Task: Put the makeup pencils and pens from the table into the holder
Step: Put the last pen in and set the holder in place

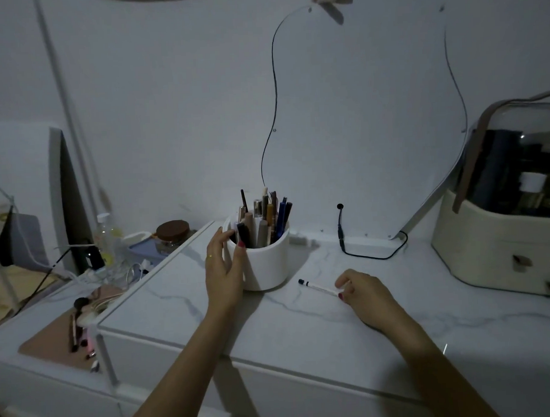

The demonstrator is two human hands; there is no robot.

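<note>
Pretty much done: the round white holder [265, 265] is already packed. Left hand [222, 267] cups its side, fingers spread. Right hand [364, 291] pinches the last slim white dark-capped pen [318, 287], lying on the marble-look table [304, 333].

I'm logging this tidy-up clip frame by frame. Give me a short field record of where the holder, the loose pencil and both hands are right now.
holder: white round cup, upright on the marble table, full of pencils and pens
loose pencil: white pencil with dark cap, lying on the table right of the holder
left hand: open, cupping the holder's left side
right hand: fingers pinching the pencil's near end
remaining on table: that one pencil
</note>
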